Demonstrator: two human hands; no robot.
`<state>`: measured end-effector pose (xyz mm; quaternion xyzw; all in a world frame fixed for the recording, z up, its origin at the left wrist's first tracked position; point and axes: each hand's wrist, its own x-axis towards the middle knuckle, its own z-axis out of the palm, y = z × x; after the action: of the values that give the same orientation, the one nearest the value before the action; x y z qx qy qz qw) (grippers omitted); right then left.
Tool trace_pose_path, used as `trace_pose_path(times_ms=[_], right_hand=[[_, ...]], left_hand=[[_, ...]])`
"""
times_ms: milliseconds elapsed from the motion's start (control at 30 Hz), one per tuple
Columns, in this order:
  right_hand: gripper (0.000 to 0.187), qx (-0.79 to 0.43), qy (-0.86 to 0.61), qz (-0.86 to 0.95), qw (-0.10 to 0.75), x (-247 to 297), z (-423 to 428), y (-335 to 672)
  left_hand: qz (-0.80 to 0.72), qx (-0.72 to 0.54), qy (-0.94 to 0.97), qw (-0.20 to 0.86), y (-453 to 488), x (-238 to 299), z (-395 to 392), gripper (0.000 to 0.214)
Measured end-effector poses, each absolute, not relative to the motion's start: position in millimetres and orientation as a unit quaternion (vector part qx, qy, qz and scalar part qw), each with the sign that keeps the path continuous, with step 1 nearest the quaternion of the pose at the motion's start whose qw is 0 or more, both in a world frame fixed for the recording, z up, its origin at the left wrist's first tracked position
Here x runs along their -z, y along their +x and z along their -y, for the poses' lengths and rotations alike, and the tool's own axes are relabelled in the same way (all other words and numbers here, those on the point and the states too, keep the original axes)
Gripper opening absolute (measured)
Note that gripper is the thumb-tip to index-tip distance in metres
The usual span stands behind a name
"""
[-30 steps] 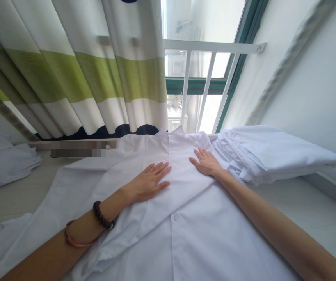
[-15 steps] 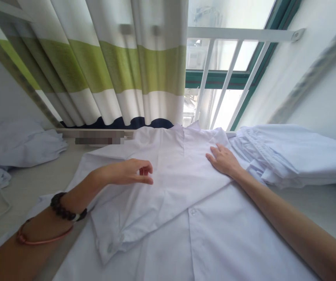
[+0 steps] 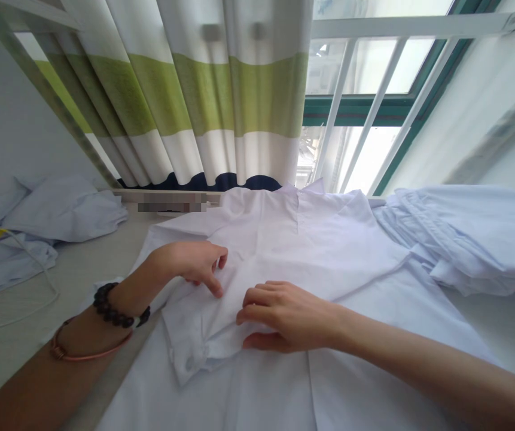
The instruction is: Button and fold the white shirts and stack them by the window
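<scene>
A white button-front garment (image 3: 351, 257), like a long shirt or lab coat, lies spread flat with its collar toward the window. One sleeve crosses its front, and the buttoned cuff (image 3: 189, 359) points down to the left. On the upper part of this sleeve rests my left hand (image 3: 197, 266), its fingers bent and the thumb held apart, with nothing seen in its grasp. My right hand (image 3: 284, 314) hovers over or lightly touches the sleeve nearer the cuff, fingers loosely curved and thumb apart. The fingertips of the left hand are partly hidden.
Crumpled white cloth (image 3: 69, 209) and a pale cable (image 3: 44, 269) lie at left on the light surface (image 3: 10, 365). Folded white garments (image 3: 472, 233) are stacked at right. Behind are a green-striped curtain (image 3: 203, 96) and white window bars (image 3: 374, 102).
My right hand has moved from the garment's upper right side down and left onto the crossed sleeve. My left hand stays near the sleeve, its thumb now lower. The view has shifted slightly.
</scene>
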<state>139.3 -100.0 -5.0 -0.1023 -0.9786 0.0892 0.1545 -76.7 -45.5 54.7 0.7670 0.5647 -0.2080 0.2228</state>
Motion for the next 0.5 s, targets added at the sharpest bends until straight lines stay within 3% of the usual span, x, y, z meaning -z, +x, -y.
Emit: trace_pose_path(times_ms=[167,333,500], right_hand=[[0.03,-0.067,-0.063,0.983,0.157,19,110,126],[0.027,-0.037,-0.042,0.983,0.172,27,116,125],[0.029,-0.044,-0.067,0.984,0.16,21,119,122]], left_hand=[[-0.493,0.193,0.814,0.239,-81,-47,38,0.018],[-0.484,0.159,0.803,0.31,-85,-44,34,0.021],[-0.481,0.17,0.805,0.303,-85,-47,33,0.024]])
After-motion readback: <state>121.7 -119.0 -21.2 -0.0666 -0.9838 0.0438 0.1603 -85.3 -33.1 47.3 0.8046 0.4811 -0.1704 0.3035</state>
